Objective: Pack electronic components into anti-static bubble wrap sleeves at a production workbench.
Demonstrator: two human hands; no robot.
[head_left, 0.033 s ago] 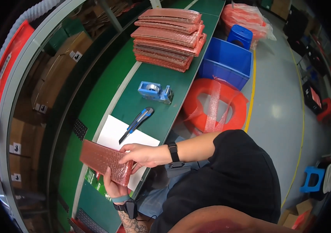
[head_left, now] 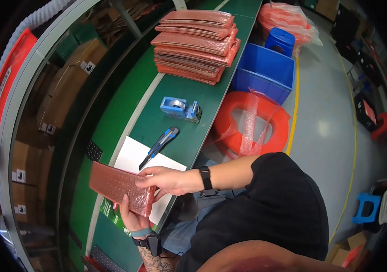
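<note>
A flat package in red bubble wrap is held over the white sheet on the green bench. My left hand grips its near edge from below, thumb on top. At the package's right end my right hand is closed on it, thumb across the upper face and fingers partly hidden beneath. Beyond my right hand, a blue and black utility knife lies partly on the sheet. Farther back stands a blue tape dispenser.
Several red bubble-wrapped packages are stacked at the bench's far end. On the floor to the right are a blue bin, a blue stool and a large red bubble-wrap roll. Cartons stand behind the frame at left.
The package has shifted very slightly to the left in my hands. Both hands keep their grip on it.
</note>
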